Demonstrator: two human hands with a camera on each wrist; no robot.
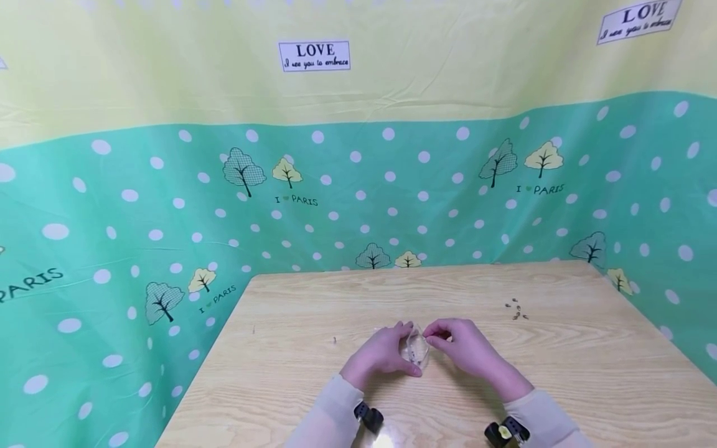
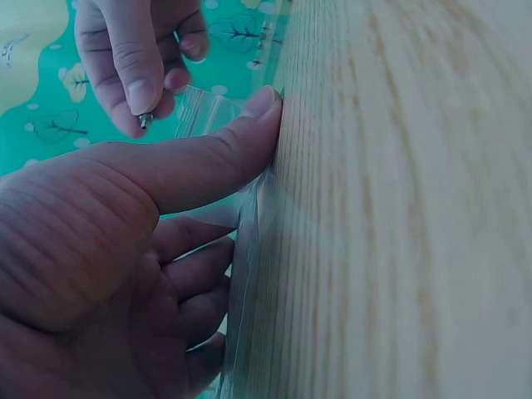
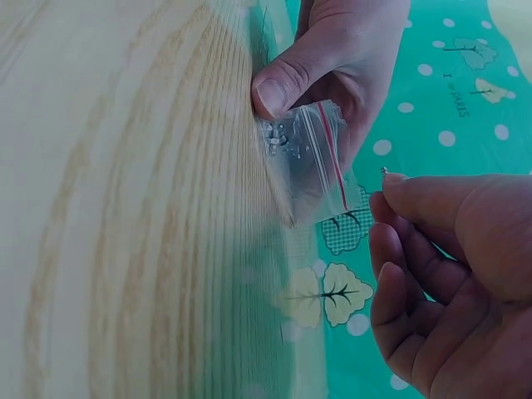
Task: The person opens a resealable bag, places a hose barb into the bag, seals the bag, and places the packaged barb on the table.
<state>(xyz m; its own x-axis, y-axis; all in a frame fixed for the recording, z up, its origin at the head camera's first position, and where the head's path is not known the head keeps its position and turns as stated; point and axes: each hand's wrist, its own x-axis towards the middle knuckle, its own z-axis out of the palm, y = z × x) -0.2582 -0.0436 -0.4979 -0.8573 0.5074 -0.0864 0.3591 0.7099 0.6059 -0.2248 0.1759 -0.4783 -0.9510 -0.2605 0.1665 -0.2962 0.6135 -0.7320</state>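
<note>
My left hand holds a small clear zip bag with a red line along its seal, its thumb and fingers round the sides. Several tiny metal parts lie inside the bag, close to the left thumb. Between thumb and forefinger, my right hand pinches a tiny silver metal part, possibly a screw or connector. This hand is just right of the bag's sealed edge, apart from it in the right wrist view. Whether the bag's mouth is parted cannot be made out.
Several small dark metal parts lie loose on the wooden table, to the right and farther back. One tiny piece lies left of the hands, and another thin bit farther left. A green and yellow curtain surrounds the table's back and sides.
</note>
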